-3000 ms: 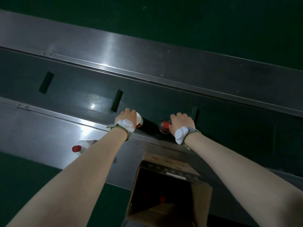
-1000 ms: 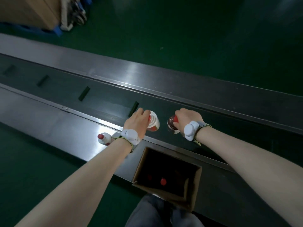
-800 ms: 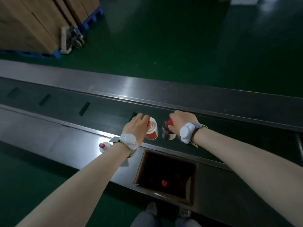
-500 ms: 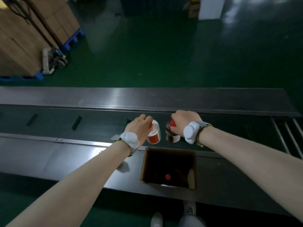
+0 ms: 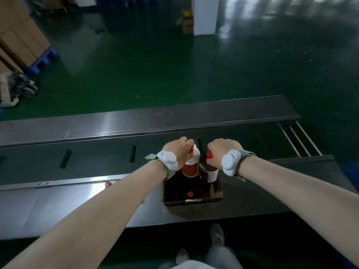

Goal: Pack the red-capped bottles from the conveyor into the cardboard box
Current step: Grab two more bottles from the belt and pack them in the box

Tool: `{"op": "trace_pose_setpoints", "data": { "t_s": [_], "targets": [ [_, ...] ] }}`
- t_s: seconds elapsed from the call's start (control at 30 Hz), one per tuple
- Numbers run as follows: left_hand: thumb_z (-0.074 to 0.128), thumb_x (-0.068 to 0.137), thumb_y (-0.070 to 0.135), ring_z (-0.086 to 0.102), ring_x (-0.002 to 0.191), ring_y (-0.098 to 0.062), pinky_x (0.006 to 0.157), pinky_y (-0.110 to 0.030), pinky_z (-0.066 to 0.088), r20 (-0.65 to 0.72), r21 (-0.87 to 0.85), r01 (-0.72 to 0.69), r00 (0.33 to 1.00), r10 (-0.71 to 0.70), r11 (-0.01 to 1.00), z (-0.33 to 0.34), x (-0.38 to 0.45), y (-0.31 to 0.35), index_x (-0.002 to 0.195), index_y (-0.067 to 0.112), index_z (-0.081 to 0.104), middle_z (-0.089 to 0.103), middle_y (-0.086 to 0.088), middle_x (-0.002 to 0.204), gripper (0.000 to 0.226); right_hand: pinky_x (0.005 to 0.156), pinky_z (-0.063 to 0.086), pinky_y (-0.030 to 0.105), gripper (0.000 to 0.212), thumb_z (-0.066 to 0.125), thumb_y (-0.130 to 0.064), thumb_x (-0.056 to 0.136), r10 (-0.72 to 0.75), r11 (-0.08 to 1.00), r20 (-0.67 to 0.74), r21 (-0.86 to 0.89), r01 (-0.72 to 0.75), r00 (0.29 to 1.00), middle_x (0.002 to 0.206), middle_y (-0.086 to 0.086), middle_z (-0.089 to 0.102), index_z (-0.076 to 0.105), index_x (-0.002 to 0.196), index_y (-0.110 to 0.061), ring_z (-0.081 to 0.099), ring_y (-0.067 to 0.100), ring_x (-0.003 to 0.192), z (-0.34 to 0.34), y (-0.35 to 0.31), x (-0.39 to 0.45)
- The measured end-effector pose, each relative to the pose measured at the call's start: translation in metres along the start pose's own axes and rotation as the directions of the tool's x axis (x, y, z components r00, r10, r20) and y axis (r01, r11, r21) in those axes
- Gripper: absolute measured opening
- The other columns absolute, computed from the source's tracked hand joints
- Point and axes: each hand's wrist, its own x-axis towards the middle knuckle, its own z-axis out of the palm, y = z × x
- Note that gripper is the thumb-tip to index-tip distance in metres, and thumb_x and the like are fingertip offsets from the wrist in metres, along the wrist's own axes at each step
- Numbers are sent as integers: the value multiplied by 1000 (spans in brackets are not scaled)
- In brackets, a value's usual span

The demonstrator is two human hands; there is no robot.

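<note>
My left hand (image 5: 179, 151) grips the neck of a white bottle with a red label and red cap (image 5: 191, 165). A dark bottle with a pale label and red cap (image 5: 210, 172) hangs from my right hand (image 5: 219, 153). Both bottles hang upright, side by side, over the far edge of the open cardboard box (image 5: 194, 202). Inside the box two red caps (image 5: 190, 194) show in the dark. Another red-capped bottle (image 5: 107, 184) lies on the steel ledge, mostly hidden behind my left forearm.
The dark conveyor belt (image 5: 87, 158) runs left to right between steel side plates (image 5: 58, 202). Rollers (image 5: 299, 138) end the line at the right. Stacked cartons on a blue pallet (image 5: 23, 41) stand far left. My shoes (image 5: 216, 234) show below.
Both hands have lifted their bottles off the belt and carried them toward me, until they hang over the box. The camera has tilted up, showing more of the floor.
</note>
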Motion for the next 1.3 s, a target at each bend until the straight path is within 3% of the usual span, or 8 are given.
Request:
{"op": "trace_pose_setpoints", "data": {
  "t_s": [0.3, 0.4, 0.6, 0.7, 0.8, 0.93, 1.17, 1.3],
  "targets": [
    [48, 110, 21, 67, 93, -31, 82, -46, 59, 210, 72, -110, 973, 93, 991, 51, 29, 20, 128, 12, 52, 52, -9, 130, 21, 48, 40, 28, 30, 54, -37, 92, 46, 996, 73, 71, -51, 996, 68, -1, 66, 65, 74, -15, 58, 19, 55, 68, 24, -1],
    [49, 108, 17, 57, 88, -19, 81, -42, 59, 193, 73, -119, 976, 103, 990, 78, 41, 21, 128, 11, 58, 55, -4, 121, 22, 50, 43, 29, 31, 56, -39, 94, 10, 993, 123, 115, -25, 992, 69, -1, 65, 65, 74, -16, 62, 19, 59, 92, 29, 9],
    [56, 107, 27, 65, 88, -26, 79, -42, 54, 233, -47, -27, 972, 38, 999, 116, 69, 20, 112, 18, 59, 61, -1, 109, 11, 68, 42, 35, 24, 63, -19, 91, -111, 993, 148, 53, 104, 983, 73, -1, 52, 51, 70, -19, 61, 29, 85, 127, 25, 34],
    [54, 107, 36, 65, 90, -27, 80, -41, 51, 270, -121, 8, 963, 25, 993, 129, 84, 22, 112, 18, 60, 62, -2, 105, 20, 78, 45, 38, 8, 56, -15, 96, -169, 986, 192, 39, 165, 967, 102, 7, 67, 60, 89, -18, 59, 31, 99, 139, 24, 48],
    [55, 107, 42, 65, 98, -27, 83, -39, 50, 330, -123, -8, 943, 49, 992, 143, 98, 27, 121, 18, 63, 64, -4, 112, 29, 85, 47, 37, 23, 50, -16, 103, -210, 978, 266, 40, 207, 941, 123, 13, 66, 67, 118, -12, 60, 31, 110, 154, 22, 61],
    [56, 108, 37, 63, 115, -28, 92, -41, 53, 422, -46, -93, 901, 104, 995, 167, 106, 26, 133, 20, 63, 63, -4, 128, 31, 96, 47, 40, 32, 48, -18, 106, -319, 940, 336, -12, 342, 886, 134, 16, 61, 64, 132, -10, 55, 34, 118, 176, 19, 74],
    [65, 101, 12, 70, 109, -33, 76, -42, 54, 495, 29, -111, 865, 82, 993, 209, 109, 26, 136, 16, 54, 58, -7, 132, 37, 95, 41, 39, 29, 50, -20, 105, -416, 879, 376, -67, 472, 828, 130, 10, 64, 69, 126, -15, 52, 33, 116, 207, 25, 93],
    [58, 103, 9, 70, 112, -33, 82, -41, 57, 513, 33, -139, 852, 103, 990, 222, 109, 23, 133, 14, 61, 64, -11, 132, 30, 87, 35, 37, 23, 52, -22, 105, -432, 867, 407, -59, 495, 805, 123, 7, 67, 73, 114, -18, 51, 31, 113, 216, 26, 101]
  ]
}}
